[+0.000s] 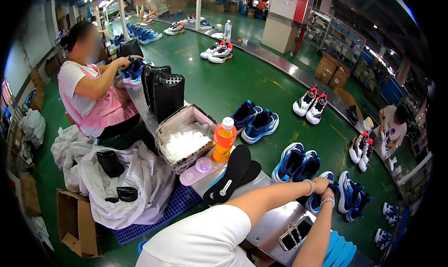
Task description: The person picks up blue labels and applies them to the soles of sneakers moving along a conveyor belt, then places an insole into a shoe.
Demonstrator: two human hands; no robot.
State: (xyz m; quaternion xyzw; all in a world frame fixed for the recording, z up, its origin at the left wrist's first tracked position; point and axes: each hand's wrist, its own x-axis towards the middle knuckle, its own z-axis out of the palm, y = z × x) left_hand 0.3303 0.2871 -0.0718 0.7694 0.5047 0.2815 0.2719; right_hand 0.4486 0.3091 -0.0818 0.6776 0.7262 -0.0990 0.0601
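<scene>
At the bench's right part, my left hand [320, 185] and my right hand [332, 188] meet over a navy and light blue sneaker [313, 203]. Both hands are closed at its opening, on the dark upper; the fingertips are partly hidden. A pair of matching sneakers [295, 163] stands just beyond my left wrist, and another pair [352, 197] is right of my right hand. Below my forearms, a phone [296, 234] lies on the metal bench top [266, 229]. Overlapping light blue curved pieces [339, 250] lie beside my right forearm.
Left of my left arm are black insoles [231, 173], an orange drink bottle [224, 141] and a box of white packets [184, 138]. Black boots [163, 92] stand farther off. A co-worker [91, 80] handles a blue shoe. White sneakers [310, 104] sit on the green surface [261, 76].
</scene>
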